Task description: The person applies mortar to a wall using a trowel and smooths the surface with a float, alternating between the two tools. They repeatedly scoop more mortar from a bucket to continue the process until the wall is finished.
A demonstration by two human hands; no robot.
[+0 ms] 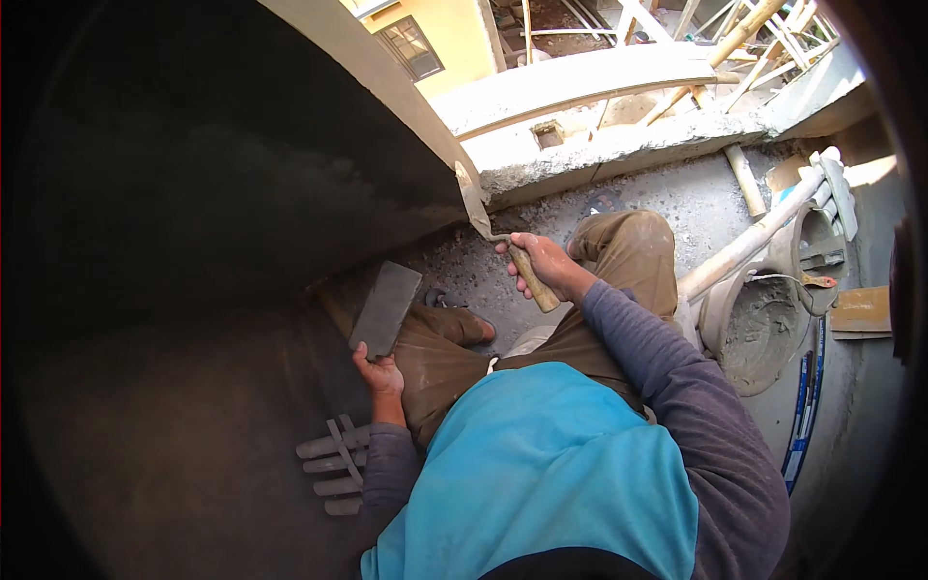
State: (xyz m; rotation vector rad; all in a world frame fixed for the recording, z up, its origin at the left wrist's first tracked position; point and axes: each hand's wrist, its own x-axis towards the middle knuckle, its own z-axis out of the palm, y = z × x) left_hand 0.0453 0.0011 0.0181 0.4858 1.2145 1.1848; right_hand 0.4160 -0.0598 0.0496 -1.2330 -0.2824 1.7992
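Note:
My right hand (543, 268) is wrapped round the wooden handle of a trowel (473, 202). Its pale, mortar-smeared blade points up and left, the tip overlapping the edge of the dark wall (242, 164) in this view. At the lower left, my left hand (381, 373) grips the near end of a plastering float (387, 307), a flat grey rectangular board. The float is tilted above my bent left leg, its broad face toward me. Any handle on its underside is hidden.
On the right stands a bucket (752, 333) of grey mortar, with a brush (818, 280) at its rim. A pole (744, 242) slants beside it. A low rough ledge (619, 145) runs ahead, with bamboo scaffolding beyond. Stacked pieces (338, 466) lie at lower left.

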